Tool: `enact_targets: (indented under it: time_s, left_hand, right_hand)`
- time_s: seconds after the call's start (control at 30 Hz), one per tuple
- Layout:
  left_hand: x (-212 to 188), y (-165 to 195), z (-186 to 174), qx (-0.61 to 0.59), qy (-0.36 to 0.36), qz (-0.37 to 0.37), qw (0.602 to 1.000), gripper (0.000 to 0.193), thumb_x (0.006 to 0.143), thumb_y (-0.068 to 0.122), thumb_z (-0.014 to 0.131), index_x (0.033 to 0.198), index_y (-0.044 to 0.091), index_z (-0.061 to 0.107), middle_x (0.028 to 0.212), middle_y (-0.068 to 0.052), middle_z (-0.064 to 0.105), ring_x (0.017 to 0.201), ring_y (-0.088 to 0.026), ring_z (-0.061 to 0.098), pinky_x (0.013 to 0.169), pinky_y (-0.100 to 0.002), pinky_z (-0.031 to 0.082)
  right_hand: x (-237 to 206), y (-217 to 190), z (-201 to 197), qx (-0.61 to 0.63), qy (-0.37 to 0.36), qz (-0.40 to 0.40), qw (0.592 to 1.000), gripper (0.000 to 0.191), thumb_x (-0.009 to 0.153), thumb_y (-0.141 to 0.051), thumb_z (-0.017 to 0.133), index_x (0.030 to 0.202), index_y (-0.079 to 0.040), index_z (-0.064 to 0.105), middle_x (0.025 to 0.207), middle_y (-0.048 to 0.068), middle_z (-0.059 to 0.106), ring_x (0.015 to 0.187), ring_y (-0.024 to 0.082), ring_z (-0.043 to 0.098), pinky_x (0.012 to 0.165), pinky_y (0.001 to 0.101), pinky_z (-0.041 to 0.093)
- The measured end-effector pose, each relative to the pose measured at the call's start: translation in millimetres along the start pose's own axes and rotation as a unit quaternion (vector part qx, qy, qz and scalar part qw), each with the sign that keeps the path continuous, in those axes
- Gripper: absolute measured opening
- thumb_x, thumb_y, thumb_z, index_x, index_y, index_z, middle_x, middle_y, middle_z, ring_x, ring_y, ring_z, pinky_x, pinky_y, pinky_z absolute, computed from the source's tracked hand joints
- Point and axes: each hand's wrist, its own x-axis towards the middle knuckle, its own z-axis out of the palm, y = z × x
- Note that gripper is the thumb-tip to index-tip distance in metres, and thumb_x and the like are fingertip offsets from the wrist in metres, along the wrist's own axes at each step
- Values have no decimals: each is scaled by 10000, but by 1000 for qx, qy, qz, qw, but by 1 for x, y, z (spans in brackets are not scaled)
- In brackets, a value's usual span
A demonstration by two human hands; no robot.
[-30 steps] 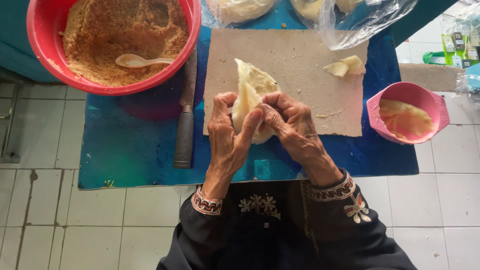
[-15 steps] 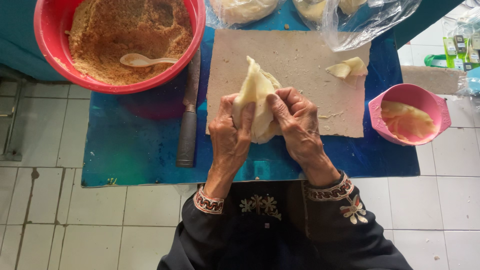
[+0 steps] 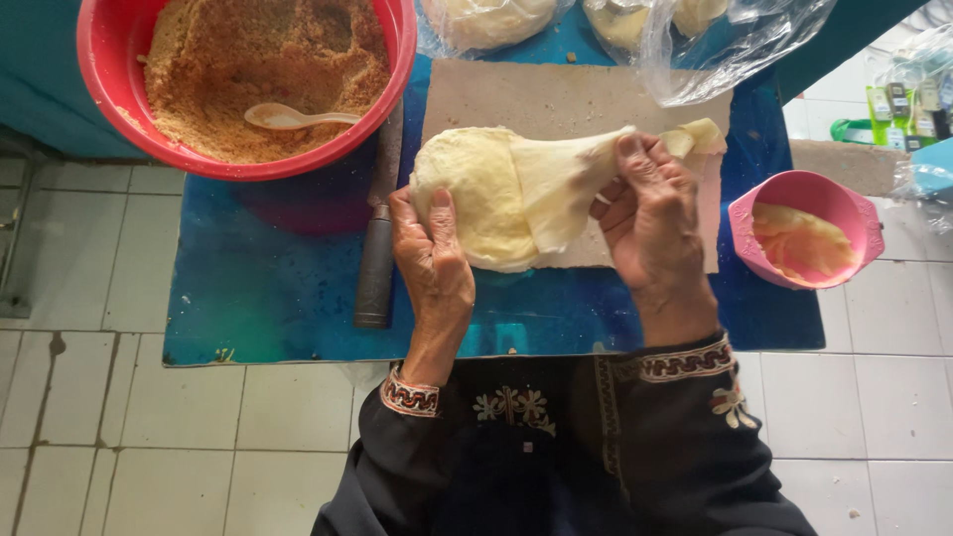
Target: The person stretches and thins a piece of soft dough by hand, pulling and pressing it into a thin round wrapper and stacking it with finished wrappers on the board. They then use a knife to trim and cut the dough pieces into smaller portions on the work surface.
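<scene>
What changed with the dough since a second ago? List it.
The folded dough sheet was opened out: the right hand drew one thin layer off to the right, while the left hand kept hold of the other end. The red bowl with its spoon, the knife and the pink bowl stayed put.

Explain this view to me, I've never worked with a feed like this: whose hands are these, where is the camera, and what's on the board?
There is no machine here: a person works with two bare hands, and the single camera sits on their head, looking straight down. The left hand and right hand hold a thin, pale yellow sheet of dough between them, above a brown cardboard sheet on a blue board. Upper left stands a red plastic bowl of brown crumbly filling with a white spoon. A dark-handled knife lies beside it. On the right is a small pink bowl holding something yellowish; clear plastic bags lie at the top.
</scene>
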Motion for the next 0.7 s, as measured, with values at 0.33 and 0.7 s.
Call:
enact_targets:
  time_s: [0.33,0.7]
  left_hand:
    - [1,-3,0,1,37,-2,999,172,1100,178,554,1167,21,533,1080,-67,603,1000,-120,555,918,-280,496]
    - [-14,12,-5,35,80,68,994,238,1108,227,551,1198,6,539,1088,-99,608,1040,-158,575,970,-317,487]
  right_hand:
    - [-8,-82,-8,-112,-15,-138,984,126,1170,-103,634,1199,17,611,1061,104,704,948,146,721,894,282,609]
    - [60,-89,-12,-719,-59,-337,605,62,1131,-38,623,1131,-35,685,974,119,680,868,214,653,747,346,531]
